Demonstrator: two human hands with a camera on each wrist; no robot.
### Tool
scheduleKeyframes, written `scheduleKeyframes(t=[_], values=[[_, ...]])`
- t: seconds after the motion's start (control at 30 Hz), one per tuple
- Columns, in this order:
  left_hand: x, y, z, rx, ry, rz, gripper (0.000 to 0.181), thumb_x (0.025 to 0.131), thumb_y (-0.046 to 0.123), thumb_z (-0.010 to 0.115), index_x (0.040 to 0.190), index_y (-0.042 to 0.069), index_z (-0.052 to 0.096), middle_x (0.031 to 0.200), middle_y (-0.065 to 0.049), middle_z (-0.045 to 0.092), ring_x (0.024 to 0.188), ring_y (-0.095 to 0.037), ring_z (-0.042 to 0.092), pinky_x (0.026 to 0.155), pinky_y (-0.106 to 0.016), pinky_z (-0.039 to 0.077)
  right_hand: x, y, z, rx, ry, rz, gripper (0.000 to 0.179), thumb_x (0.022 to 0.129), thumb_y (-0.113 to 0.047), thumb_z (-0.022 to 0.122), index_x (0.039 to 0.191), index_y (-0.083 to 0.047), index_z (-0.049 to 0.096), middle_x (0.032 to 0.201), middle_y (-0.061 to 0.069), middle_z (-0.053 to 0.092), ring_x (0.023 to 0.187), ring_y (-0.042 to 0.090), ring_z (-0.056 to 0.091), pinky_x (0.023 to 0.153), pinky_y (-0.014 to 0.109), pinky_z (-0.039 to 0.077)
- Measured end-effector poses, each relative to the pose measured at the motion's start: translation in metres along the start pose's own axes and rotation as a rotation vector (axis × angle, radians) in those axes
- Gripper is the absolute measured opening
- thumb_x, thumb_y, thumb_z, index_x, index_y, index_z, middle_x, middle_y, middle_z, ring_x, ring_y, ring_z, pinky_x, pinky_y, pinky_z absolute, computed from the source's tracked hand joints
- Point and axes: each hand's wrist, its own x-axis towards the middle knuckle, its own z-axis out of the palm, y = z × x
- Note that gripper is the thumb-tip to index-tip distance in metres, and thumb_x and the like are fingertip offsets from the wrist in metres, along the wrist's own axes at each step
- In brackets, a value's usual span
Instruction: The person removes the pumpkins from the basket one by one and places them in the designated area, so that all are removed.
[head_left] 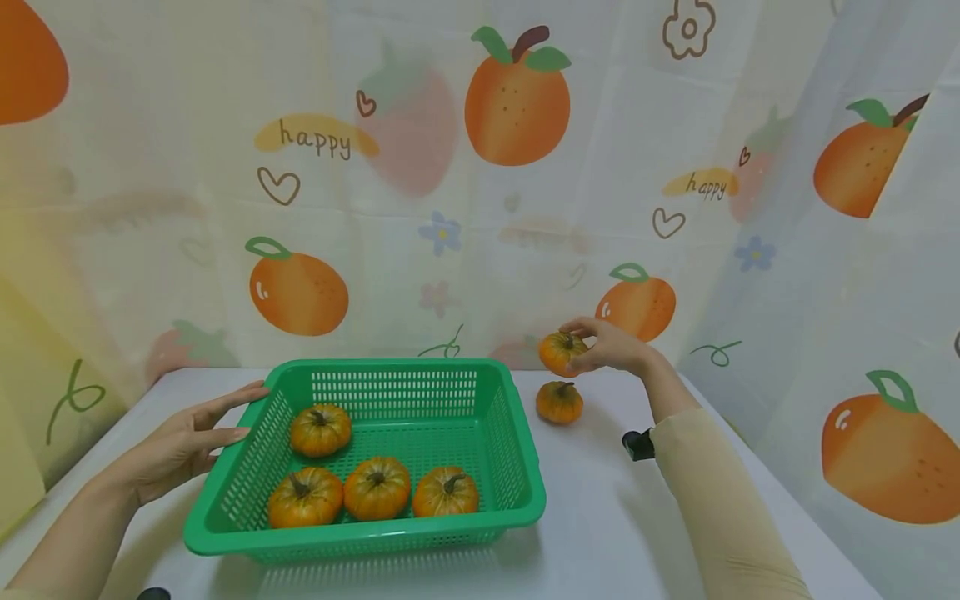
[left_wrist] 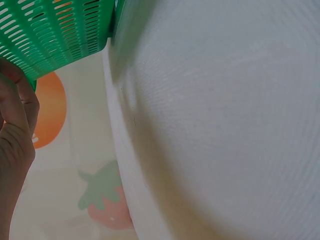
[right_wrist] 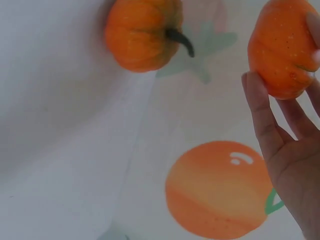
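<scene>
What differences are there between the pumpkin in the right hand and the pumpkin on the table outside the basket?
The held pumpkin is gripped by the right hand, above the table; the table pumpkin rests there untouched. In the right wrist view, the table pumpkin shows a dark, curved stem, while the held pumpkin's is out of sight. Both are ribbed, orange and outside the green basket.

6 orange pumpkins (head_left: 377, 492) streaked yellow-green, a green basket (head_left: 420, 442), white worktop (head_left: 592, 517) and beige right sleeve (head_left: 720, 508) face a pale, fruit-printed far curtain (head_left: 465, 192).
</scene>
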Motion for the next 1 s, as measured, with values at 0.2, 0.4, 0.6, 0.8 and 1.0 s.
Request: scheduleKeyframes(t=[0.2,0.4,0.6,0.8,1.0], values=[[0.002,0.002,-0.001,0.006,0.004,0.001,0.057,0.104,0.004,0.04,0.158,0.014,0.024,0.146,0.036,0.029,0.113,-0.003,0.065,0.088,-0.033,0.061,-0.007,0.02,0.002,0.05,0.061,0.016,0.068,0.082,-0.021,0.073,0.144,-0.014,0.046,0.153,0.025,0.036,0.128,0.038,0.05,0.104,0.05,0.05],[0.001,0.002,0.0,-0.014,0.008,-0.01,0.057,0.104,0.004,0.041,0.158,0.015,0.025,0.144,0.038,0.031,0.114,-0.003,0.065,0.089,-0.032,0.06,-0.012,0.041,0.008,0.089,0.112,0.033,0.069,0.084,-0.021,0.072,0.146,-0.011,0.044,0.153,0.026,0.034,0.124,0.037,0.053,0.098,0.044,0.055],[-0.001,0.0,0.0,-0.017,0.016,-0.015,0.056,0.104,0.004,0.041,0.157,0.015,0.025,0.143,0.04,0.032,0.117,-0.001,0.062,0.09,-0.031,0.06,-0.012,0.058,0.015,0.107,0.171,0.082,0.072,0.086,-0.026,0.073,0.149,-0.01,0.041,0.154,0.026,0.034,0.129,0.038,0.05,0.098,0.042,0.057],[-0.002,0.0,0.001,-0.017,0.015,-0.014,0.056,0.104,0.004,0.041,0.157,0.015,0.025,0.144,0.039,0.032,0.115,-0.002,0.064,0.089,-0.032,0.06,-0.015,0.067,0.022,0.115,0.23,0.119,0.075,0.087,-0.025,0.073,0.15,-0.008,0.038,0.154,0.029,0.034,0.128,0.04,0.05,0.095,0.04,0.058],[-0.001,0.001,0.001,-0.005,0.033,-0.03,0.057,0.104,0.005,0.042,0.158,0.016,0.025,0.143,0.037,0.031,0.116,-0.002,0.063,0.09,-0.034,0.06,-0.018,0.073,0.027,0.114,0.27,0.197,0.074,0.086,-0.025,0.073,0.149,-0.007,0.038,0.154,0.029,0.034,0.127,0.04,0.049,0.093,0.039,0.058]])
